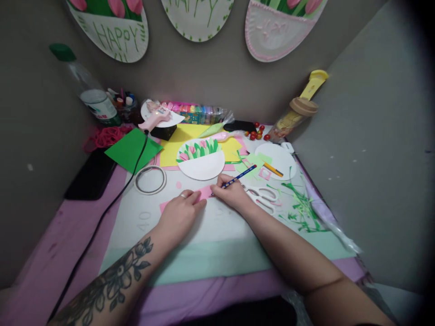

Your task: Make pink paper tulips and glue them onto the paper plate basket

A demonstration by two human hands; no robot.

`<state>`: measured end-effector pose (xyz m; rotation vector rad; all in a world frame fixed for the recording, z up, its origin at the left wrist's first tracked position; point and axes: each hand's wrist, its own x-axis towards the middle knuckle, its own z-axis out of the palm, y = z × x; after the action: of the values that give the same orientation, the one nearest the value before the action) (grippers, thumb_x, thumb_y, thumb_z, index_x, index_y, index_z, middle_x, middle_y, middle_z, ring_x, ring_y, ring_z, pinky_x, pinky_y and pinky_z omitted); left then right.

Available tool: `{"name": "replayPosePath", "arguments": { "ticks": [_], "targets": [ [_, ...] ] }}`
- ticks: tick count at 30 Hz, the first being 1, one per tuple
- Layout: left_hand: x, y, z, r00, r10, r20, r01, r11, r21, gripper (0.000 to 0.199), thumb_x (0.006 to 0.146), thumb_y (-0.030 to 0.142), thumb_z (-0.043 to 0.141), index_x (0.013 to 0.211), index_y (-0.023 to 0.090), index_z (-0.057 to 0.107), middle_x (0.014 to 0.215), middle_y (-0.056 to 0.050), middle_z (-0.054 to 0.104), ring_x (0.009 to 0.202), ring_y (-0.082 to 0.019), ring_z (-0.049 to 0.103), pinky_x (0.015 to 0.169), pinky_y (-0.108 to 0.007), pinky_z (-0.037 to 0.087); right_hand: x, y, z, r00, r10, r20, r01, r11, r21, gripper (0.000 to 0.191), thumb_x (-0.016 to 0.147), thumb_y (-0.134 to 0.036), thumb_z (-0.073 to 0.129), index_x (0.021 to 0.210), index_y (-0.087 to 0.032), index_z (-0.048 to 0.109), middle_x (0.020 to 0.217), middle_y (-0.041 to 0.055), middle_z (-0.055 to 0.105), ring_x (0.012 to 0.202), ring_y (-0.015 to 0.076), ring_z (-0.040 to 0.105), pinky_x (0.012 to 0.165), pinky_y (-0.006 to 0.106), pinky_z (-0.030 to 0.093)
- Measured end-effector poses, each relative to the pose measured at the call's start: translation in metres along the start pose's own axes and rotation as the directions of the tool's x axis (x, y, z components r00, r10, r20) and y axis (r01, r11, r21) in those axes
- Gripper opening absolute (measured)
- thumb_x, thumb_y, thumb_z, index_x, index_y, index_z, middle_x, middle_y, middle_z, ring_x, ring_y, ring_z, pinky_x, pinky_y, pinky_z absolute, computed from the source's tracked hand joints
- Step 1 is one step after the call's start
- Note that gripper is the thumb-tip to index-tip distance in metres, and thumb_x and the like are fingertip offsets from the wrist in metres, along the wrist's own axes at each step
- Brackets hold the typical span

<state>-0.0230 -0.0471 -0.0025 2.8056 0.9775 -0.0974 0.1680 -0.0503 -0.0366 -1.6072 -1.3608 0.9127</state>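
Right hand (231, 192) around tilted pencil (242, 174)

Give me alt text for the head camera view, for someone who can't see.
The right hand holds a blue pencil to pink paper, with the left hand resting on the paper. Just beyond lies a plate decorated with tulips; scissors and green scraps lie to the right, tape to the left.

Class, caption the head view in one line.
Left hand resting on pink paper, right hand holding a blue pencil.
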Motion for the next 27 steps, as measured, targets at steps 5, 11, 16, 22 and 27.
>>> {"name": "replayPosePath", "arguments": {
  "ticks": [5,11,16,22,27],
  "targets": [
    [0.001,0.0,0.0,1.0,0.001,-0.002,-0.001,1.0,0.008,0.031,0.089,0.014,0.045,0.115,0.021,0.06,0.122,-0.008,0.059,0.111,-0.026,0.051,0.085,-0.036,0.05,-0.001,0.0,-0.001,0.999,-0.036,-0.019,0.036,0.999,0.006,0.024,0.066,-0.021,0.06,0.052,-0.02,0.04,0.047,-0.0078,0.04,0.048,0.0093,0.038,0.047,0.021,0.029],
    [0.0,-0.002,0.0,0.999,-0.004,-0.043,0.003,1.0,-0.03,0.027,0.088,0.013,0.046,0.109,0.019,0.063,0.116,-0.008,0.062,0.107,-0.025,0.052,0.086,-0.036,0.047,-0.001,0.008,-0.009,0.97,-0.02,-0.244,0.076,0.972,0.222,0.028,0.07,-0.022,0.061,0.054,-0.021,0.039,0.045,-0.0083,0.041,0.043,0.0087,0.038,0.045,0.021,0.032],
    [-0.001,-0.003,0.001,0.953,-0.222,-0.207,0.22,0.975,-0.034,0.021,0.089,0.021,0.046,0.101,0.017,0.063,0.106,-0.01,0.063,0.1,-0.026,0.053,0.085,-0.039,0.043,-0.009,0.013,-0.017,0.966,-0.02,-0.256,0.099,0.949,0.299,0.031,0.078,-0.035,0.062,0.061,-0.022,0.041,0.043,-0.0085,0.044,0.038,0.0088,0.037,0.042,0.021,0.032],
    [0.001,0.001,0.001,0.911,-0.366,-0.188,0.365,0.93,-0.043,0.032,0.083,0.035,0.056,0.109,0.015,0.057,0.101,-0.012,0.062,0.095,-0.03,0.054,0.077,-0.039,0.041,-0.013,0.014,-0.021,0.965,-0.062,-0.256,0.111,0.977,0.182,0.019,0.082,-0.039,0.059,0.076,-0.021,0.054,0.055,-0.0062,0.05,0.048,0.0107,0.046,0.05,0.023,0.039],
    [0.0,-0.005,0.001,0.93,-0.342,-0.133,0.303,0.921,-0.244,0.017,0.085,0.031,0.052,0.088,0.017,0.06,0.087,-0.007,0.064,0.085,-0.024,0.055,0.076,-0.034,0.039,-0.013,0.017,-0.022,0.942,-0.273,-0.195,0.269,0.962,-0.049,0.017,0.083,-0.025,0.055,0.098,-0.02,0.059,0.087,0.0024,0.063,0.074,0.0161,0.058,0.069,0.028,0.047]
  ]
}}
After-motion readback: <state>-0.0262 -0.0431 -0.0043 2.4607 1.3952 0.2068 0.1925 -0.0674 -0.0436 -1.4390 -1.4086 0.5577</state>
